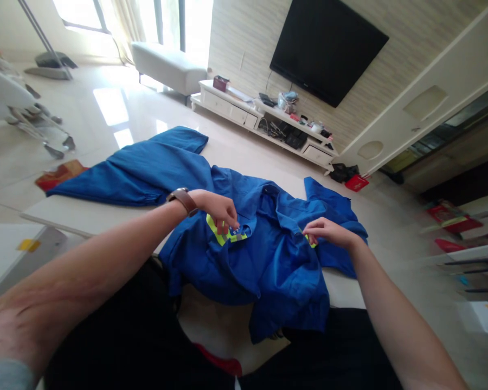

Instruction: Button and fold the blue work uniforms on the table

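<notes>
A blue work jacket (264, 260) with yellow-green reflective strips lies spread over a low pale table (344, 290), its collar towards the far side and its front parted. One sleeve stretches out to the left; the other lies to the right. My left hand (219, 210), with a brown-strapped watch on the wrist, pinches the left front panel beside a reflective strip. On the opposite panel, my right hand (327, 232) has its fingers closed on the cloth near another bit of strip. The jacket's lower edge hangs over the near table edge towards my legs.
Beyond the table stands a white TV cabinet (228, 111) with small items, under a wall-mounted television (327, 49). A grey bench (168, 67) is by the window. An orange-red bag (61, 174) sits beside the left sleeve. Another white surface (8, 244) is at the left.
</notes>
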### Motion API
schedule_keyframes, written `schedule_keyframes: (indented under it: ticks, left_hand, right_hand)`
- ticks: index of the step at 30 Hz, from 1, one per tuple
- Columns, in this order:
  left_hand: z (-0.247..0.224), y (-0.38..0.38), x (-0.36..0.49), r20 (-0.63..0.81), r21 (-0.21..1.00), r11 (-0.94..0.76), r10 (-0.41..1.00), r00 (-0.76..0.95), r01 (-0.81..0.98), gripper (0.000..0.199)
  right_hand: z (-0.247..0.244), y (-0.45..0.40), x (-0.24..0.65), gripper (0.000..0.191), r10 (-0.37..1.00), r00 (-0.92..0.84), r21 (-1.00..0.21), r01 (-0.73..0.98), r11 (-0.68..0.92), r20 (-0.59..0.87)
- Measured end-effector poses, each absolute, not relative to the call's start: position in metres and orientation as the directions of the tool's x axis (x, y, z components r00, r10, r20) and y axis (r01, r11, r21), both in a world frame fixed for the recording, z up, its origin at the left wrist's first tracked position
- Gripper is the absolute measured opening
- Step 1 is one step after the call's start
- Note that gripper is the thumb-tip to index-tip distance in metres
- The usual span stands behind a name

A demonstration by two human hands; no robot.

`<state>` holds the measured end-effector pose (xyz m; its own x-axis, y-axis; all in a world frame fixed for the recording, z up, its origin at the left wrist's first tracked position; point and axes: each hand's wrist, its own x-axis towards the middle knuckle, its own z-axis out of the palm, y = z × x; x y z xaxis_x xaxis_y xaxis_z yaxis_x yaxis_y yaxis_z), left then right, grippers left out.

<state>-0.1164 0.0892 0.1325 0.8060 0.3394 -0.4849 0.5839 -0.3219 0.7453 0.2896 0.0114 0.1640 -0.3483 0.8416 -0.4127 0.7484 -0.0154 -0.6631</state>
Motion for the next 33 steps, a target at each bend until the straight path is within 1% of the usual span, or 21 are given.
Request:
schedule_keyframes:
  ticks: [1, 2, 3, 5, 6, 7, 8, 10, 11, 12, 14, 15, 18, 21, 24, 26, 27, 28, 30, 31, 33]
  left_hand:
    - [0.134, 0.102, -0.122, -0.390, 0.780, -0.315, 0.430, 0.814, 0.541, 0.041]
    - [0.133, 0.116, -0.126, -0.280, 0.778, -0.348, 0.553, 0.785, 0.523, 0.043]
    - [0.131, 0.130, -0.129, -0.168, 0.731, -0.405, 0.672, 0.721, 0.549, 0.043]
    - [0.120, 0.156, -0.132, 0.008, 0.524, -0.480, 0.829, 0.559, 0.704, 0.045]
    - [0.112, 0.167, -0.134, 0.040, 0.389, -0.471, 0.867, 0.497, 0.791, 0.050]
    - [0.103, 0.178, -0.135, 0.029, 0.271, -0.432, 0.897, 0.441, 0.860, 0.057]
    - [0.094, 0.188, -0.137, -0.003, 0.190, -0.400, 0.913, 0.408, 0.897, 0.065]
    - [0.079, 0.204, -0.142, -0.086, 0.123, -0.360, 0.924, 0.372, 0.925, 0.072]
    - [0.074, 0.210, -0.144, -0.111, 0.114, -0.365, 0.919, 0.377, 0.924, 0.068]
    - [0.070, 0.216, -0.148, -0.122, 0.109, -0.376, 0.914, 0.388, 0.920, 0.061]
    - [0.073, 0.225, -0.157, -0.091, 0.093, -0.396, 0.910, 0.404, 0.913, 0.046]
    - [0.078, 0.229, -0.162, -0.058, 0.088, -0.392, 0.916, 0.397, 0.916, 0.043]
    - [0.110, 0.247, -0.182, 0.028, 0.132, -0.310, 0.951, 0.309, 0.941, 0.048]
    - [0.149, 0.270, -0.187, 0.066, 0.232, -0.188, 0.982, 0.177, 0.955, 0.049]
    - [0.170, 0.287, -0.161, 0.187, 0.224, -0.060, 0.982, 0.018, 0.973, 0.048]
    - [0.164, 0.286, -0.131, 0.232, 0.209, -0.046, 0.973, -0.004, 0.977, 0.055]
    - [0.155, 0.281, -0.116, 0.228, 0.206, -0.072, 0.973, 0.024, 0.976, 0.062]
    - [0.143, 0.273, -0.102, 0.187, 0.202, -0.111, 0.980, 0.073, 0.973, 0.070]
    - [0.111, 0.253, -0.080, 0.073, 0.199, -0.220, 0.975, 0.209, 0.955, 0.079]
    - [0.094, 0.242, -0.073, -0.022, 0.187, -0.234, 0.970, 0.242, 0.954, 0.084]
    - [0.063, 0.222, -0.066, -0.182, 0.157, -0.216, 0.953, 0.243, 0.964, 0.092]
  right_hand:
    - [0.165, 0.015, 0.302, 0.039, 0.847, -0.342, -0.664, 0.748, -0.017, -0.407]
    - [0.164, 0.021, 0.315, 0.042, 0.879, -0.303, -0.635, 0.773, 0.001, -0.368]
    - [0.159, 0.029, 0.326, 0.041, 0.925, -0.239, -0.569, 0.822, 0.030, -0.296]
    - [0.145, 0.053, 0.348, 0.036, 0.988, -0.103, -0.340, 0.939, 0.058, -0.117]
    - [0.136, 0.067, 0.357, 0.037, 0.997, -0.055, -0.206, 0.978, 0.044, -0.047]
    - [0.126, 0.082, 0.365, 0.043, 1.000, -0.022, -0.089, 0.996, 0.022, -0.005]
    - [0.117, 0.096, 0.372, 0.051, 1.000, 0.003, -0.004, 1.000, -0.003, 0.011]
    - [0.100, 0.120, 0.383, 0.063, 0.999, 0.038, 0.076, 0.996, -0.036, -0.031]
    - [0.094, 0.129, 0.388, 0.061, 0.997, 0.040, 0.086, 0.996, -0.034, -0.068]
    - [0.089, 0.136, 0.394, 0.054, 0.994, 0.033, 0.087, 0.996, -0.024, -0.103]
    - [0.086, 0.146, 0.408, 0.035, 0.991, 0.007, 0.058, 0.998, 0.000, -0.130]
    - [0.088, 0.149, 0.418, 0.028, 0.993, -0.001, 0.026, 1.000, 0.004, -0.114]
    - [0.106, 0.157, 0.455, 0.023, 0.998, 0.051, -0.106, 0.993, -0.047, 0.035]
    - [0.130, 0.173, 0.475, 0.025, 0.957, 0.210, -0.181, 0.968, -0.175, 0.199]
    - [0.143, 0.196, 0.457, 0.031, 0.857, 0.390, -0.183, 0.920, -0.347, 0.336]
    - [0.139, 0.204, 0.427, 0.035, 0.840, 0.382, -0.132, 0.924, -0.359, 0.387]
    - [0.134, 0.205, 0.411, 0.035, 0.870, 0.320, -0.095, 0.947, -0.307, 0.376]
    - [0.127, 0.202, 0.394, 0.035, 0.915, 0.225, -0.064, 0.974, -0.216, 0.334]
    - [0.109, 0.189, 0.366, 0.038, 0.984, 0.010, -0.048, 0.999, -0.002, 0.178]
    - [0.099, 0.180, 0.356, 0.044, 0.995, -0.059, -0.058, 0.996, 0.064, 0.080]
    - [0.079, 0.162, 0.341, 0.060, 0.990, -0.075, -0.052, 0.996, 0.070, -0.117]
